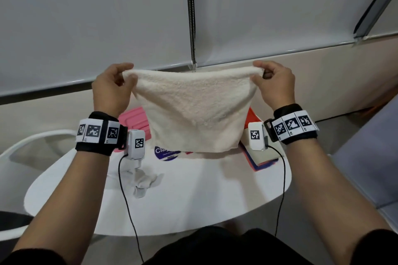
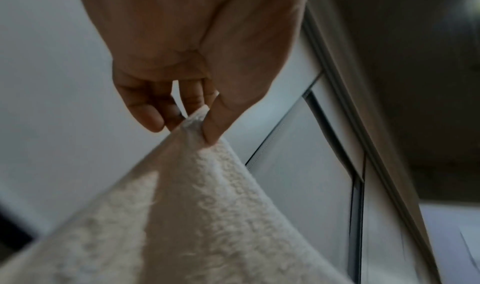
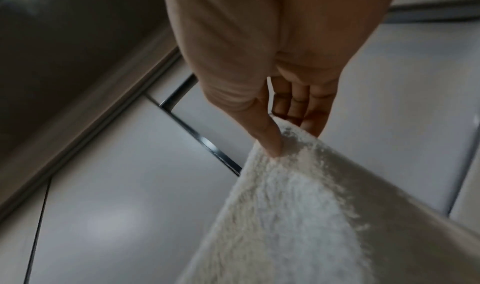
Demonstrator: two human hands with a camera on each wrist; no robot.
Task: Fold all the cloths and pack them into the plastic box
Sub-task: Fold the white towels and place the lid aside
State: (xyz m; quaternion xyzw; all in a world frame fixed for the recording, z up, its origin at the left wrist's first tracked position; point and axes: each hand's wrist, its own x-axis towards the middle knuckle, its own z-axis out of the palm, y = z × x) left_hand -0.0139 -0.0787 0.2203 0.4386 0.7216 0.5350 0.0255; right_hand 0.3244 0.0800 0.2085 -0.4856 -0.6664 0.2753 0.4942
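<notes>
We see cream terry cloth [image 1: 195,112] stretched in air above white round surface [image 1: 193,189]; left hand [image 1: 112,86] and right hand [image 1: 274,82] each pinching upper corner; crumpled white cloth [image 1: 143,180] on surface below.

Head view: from above and behind, facing forward and down over both forearms toward the desk [image 1: 193,196], window blind at 12 o'clock. Left wrist view: close, looking along the left hand [image 2: 182,62] toward its fingertips, with cream cloth [image 2: 194,216] filling 6 o'clock. Right wrist view: equally close, along the right hand [image 3: 259,52]. All three views share the cloth and the blind.
</notes>
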